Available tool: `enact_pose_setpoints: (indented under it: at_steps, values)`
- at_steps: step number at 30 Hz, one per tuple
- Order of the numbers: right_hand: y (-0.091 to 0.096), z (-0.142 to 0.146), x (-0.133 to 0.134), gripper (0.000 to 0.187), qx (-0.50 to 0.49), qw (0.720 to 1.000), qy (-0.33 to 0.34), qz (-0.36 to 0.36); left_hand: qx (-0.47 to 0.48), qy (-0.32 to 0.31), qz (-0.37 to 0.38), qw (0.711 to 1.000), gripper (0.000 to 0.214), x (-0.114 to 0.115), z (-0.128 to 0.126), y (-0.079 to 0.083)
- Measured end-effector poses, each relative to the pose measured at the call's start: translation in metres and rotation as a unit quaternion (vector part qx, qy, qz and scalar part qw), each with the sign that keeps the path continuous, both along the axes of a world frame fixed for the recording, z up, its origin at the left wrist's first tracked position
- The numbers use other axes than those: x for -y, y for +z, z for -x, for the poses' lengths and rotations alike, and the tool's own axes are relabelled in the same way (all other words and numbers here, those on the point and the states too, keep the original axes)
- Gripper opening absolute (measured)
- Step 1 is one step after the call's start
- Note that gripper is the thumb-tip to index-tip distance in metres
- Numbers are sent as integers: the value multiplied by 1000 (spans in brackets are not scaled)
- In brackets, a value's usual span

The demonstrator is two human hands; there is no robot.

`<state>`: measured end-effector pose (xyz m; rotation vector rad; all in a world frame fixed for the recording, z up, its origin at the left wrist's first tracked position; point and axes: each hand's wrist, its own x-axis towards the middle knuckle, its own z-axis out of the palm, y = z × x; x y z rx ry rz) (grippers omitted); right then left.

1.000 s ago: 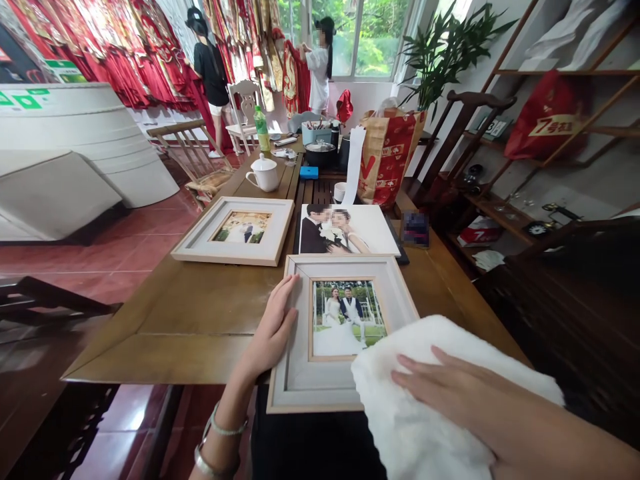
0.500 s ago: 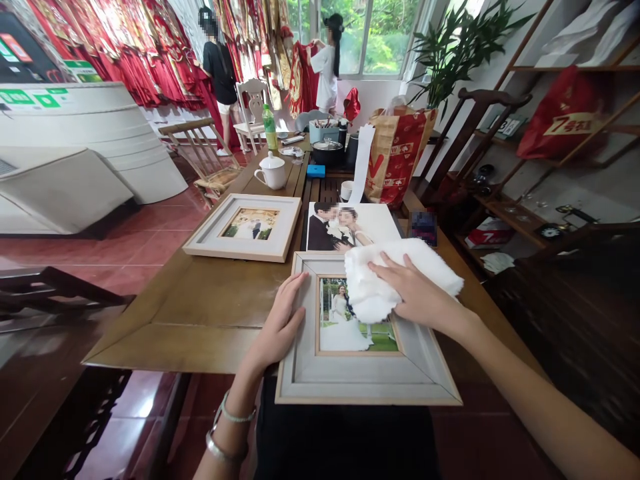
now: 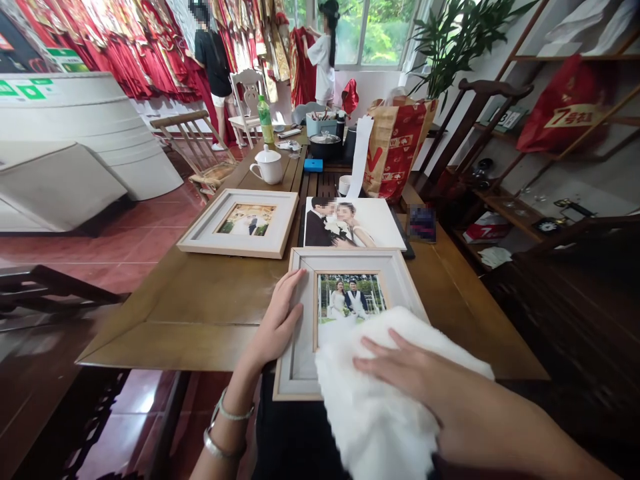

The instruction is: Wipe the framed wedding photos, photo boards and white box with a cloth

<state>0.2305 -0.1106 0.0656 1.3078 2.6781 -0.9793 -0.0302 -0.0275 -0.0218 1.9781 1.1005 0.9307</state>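
Note:
A pale wooden picture frame (image 3: 301, 320) with a photo of a couple outdoors rests on the near table edge and overhangs it. My left hand (image 3: 279, 320) grips the frame's left side, its fingers laid over the edge. Over the frame's lower right lies a fluffy white cloth (image 3: 370, 393), which hides that corner and hangs down past the near side. My right hand (image 3: 407, 370) presses on the cloth with its fingers spread and moves it along. Just behind the frame is an unframed couple photo print (image 3: 385, 227).
A second framed photo (image 3: 235, 250) lies on the wooden table (image 3: 175, 333) to the left. Farther back are a lidded white mug (image 3: 270, 168), a green bottle (image 3: 265, 120), a black pot (image 3: 325, 147) and a paper bag (image 3: 400, 143). Two people stand near red garments.
My right hand has slid the cloth down from the frame's upper right to its lower right, uncovering the couple in the photo. The left hand keeps its grip.

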Motion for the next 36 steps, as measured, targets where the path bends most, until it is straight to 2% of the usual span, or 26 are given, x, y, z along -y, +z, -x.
enact_pose_setpoints:
  at_steps: [3, 7, 10, 12, 14, 16, 21, 23, 25, 27, 29, 31, 33, 36]
  values:
    - [-17, 5, -37, 70, 14, 996, -15, -85, 1, -4, 0, 1000, 49, 0, 0, 0]
    - [-32, -2, -87, 70, 39, 973, -65, -217, 2, -6, 2, 1000, 49, 1, 1, 1]
    - [-34, -7, -109, 58, 41, 964, -92, -248, 4, -6, -1, 1000, 50, 1, 2, 2]
    - [-32, -9, -110, 50, 50, 966, -89, -239, 6, -7, -4, 1000, 50, 2, 2, 2]
    - [-29, -10, -101, 48, 61, 973, -64, -211, 8, -7, -5, 1000, 50, 2, 2, 2]
    - [-23, -13, -80, 53, 65, 982, -32, -172, 10, -7, -4, 1000, 51, 2, 1, 1]
    - [-4, -31, -2, 60, 40, 996, 5, -81, 13, -3, 8, 1000, 50, 0, 0, 0]
    - [0, -41, 21, 70, 24, 997, 15, -72, 11, -1, 9, 1000, 50, 0, 0, 0]
    - [-2, -48, 26, 70, 32, 995, 9, -91, 8, -1, 8, 1000, 50, 0, 0, 0]
    - [-7, -49, 12, 60, 68, 988, -20, -134, 6, -2, 8, 1000, 50, 0, 0, 1]
    - [-14, -48, -15, 54, 110, 974, -65, -188, 5, -4, 9, 1000, 50, 0, 1, 1]
    - [-21, -48, -47, 63, 138, 957, -97, -235, 6, -6, 9, 1000, 50, 0, 1, 0]
    - [-27, -48, -76, 60, 138, 945, -109, -277, 10, -10, 7, 1000, 50, 0, 1, 0]
    - [-33, -49, -104, 60, 107, 940, -119, -302, 14, -13, 3, 1000, 50, 0, 2, -1]
